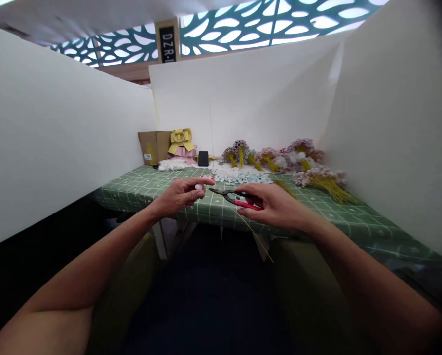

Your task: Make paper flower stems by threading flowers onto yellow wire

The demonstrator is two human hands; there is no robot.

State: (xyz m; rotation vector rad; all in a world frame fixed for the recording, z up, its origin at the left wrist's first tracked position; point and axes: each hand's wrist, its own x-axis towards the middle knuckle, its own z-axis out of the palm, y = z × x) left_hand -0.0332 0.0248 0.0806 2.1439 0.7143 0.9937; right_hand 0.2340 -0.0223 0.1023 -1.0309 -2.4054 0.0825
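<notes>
My left hand (pixel 182 194) pinches a small round white piece (pixel 198 187) between thumb and fingers; its exact kind is too small to make out. In my right hand (pixel 271 203) is a pair of pliers (pixel 251 205) with dark jaws and red-covered handles. The plier tips point left and lie close to the left hand's fingertips, apart from the white piece. A thin yellow wire (pixel 252 230) slants down below the pliers, past the table's front edge. Whether either hand holds its upper end cannot be told.
Beyond my hands, small white and pale blue pieces (pixel 239 176) lie heaped on the green checked tablecloth (pixel 139 185). Bunches of stemmed flowers (pixel 322 185) lie at the right and back. A cardboard box (pixel 152 147), yellow bow (pixel 181 138) and dark phone-like object (pixel 203 158) stand at the back left. White panels (pixel 250 98) enclose the table.
</notes>
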